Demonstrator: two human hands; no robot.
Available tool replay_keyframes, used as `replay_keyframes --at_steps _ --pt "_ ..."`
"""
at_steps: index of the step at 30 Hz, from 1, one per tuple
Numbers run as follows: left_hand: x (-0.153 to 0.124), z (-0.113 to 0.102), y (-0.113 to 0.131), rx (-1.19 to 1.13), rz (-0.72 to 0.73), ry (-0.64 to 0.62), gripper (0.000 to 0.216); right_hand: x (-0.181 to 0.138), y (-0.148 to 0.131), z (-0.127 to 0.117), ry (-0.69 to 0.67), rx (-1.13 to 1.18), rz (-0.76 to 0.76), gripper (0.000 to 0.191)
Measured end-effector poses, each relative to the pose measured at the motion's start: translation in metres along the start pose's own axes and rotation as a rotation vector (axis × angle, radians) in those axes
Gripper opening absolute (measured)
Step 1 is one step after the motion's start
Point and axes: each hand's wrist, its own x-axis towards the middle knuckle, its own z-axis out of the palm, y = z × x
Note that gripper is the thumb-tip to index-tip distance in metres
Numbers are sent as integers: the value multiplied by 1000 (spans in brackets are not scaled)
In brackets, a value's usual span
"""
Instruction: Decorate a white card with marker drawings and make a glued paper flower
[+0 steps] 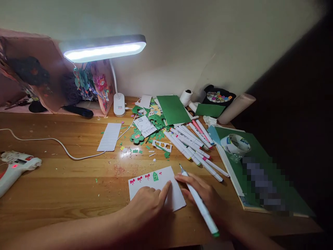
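A small white card (166,180) lies on the wooden desk (78,180), with red bows and a green shape drawn along its top edge. My left hand (148,205) rests on the card's lower part, the index finger stretched out and the other fingers curled, pressing it flat. My right hand (203,194) grips a white marker with a green end (199,203); the tip points up and left, just off the card's right corner.
Several white markers (192,142) lie behind the card, beside green paper scraps (153,132). A tape roll (235,144) sits on a green board (260,163) at right. A lit desk lamp (104,50), its cable (52,140) and a glue gun (15,166) stand at left.
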Motion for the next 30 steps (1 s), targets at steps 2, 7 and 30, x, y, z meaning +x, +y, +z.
replay_keyframes --at_steps 2,7,30 --pt "0 4 -3 -4 18 49 43 14 -1 -3 87 80 23 33" --pt "-3 8 -9 -62 31 149 29 60 -9 -4 20 411 99 35" --pt "-5 0 -16 -51 132 70 36 61 11 17 22 444 206 19"
